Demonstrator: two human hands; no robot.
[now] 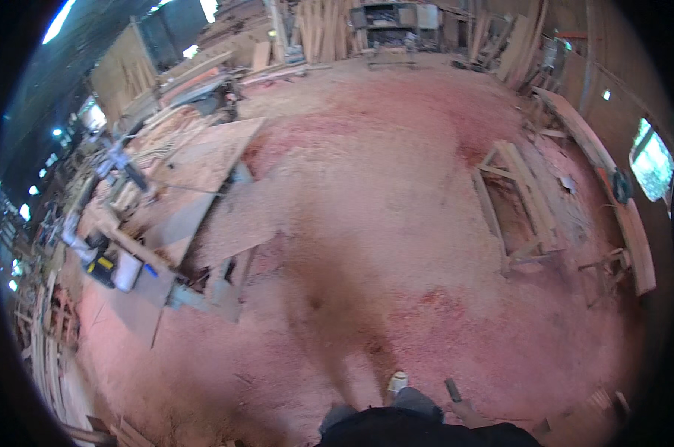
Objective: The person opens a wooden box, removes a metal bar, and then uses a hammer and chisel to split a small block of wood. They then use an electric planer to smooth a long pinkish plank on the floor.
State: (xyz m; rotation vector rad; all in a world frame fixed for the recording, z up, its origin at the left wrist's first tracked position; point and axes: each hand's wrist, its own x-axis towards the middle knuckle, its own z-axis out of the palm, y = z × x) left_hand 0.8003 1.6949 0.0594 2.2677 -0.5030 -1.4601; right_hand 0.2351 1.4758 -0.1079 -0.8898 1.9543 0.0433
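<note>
Low in the head view, right of my legs, my right hand is closed around a short, dark grey, bar-like thing. Its end sticks up past my fingers. The picture is too small and blurred there to tell what kind of thing it is. My left hand does not show. One light-coloured shoe is visible on the reddish, dusty floor below me.
At the left stands a wooden worktable with a yellow-and-black power tool at its near end. A wooden frame lies on the right, before a long plank. Boards lean beside a dark cabinet at the back.
</note>
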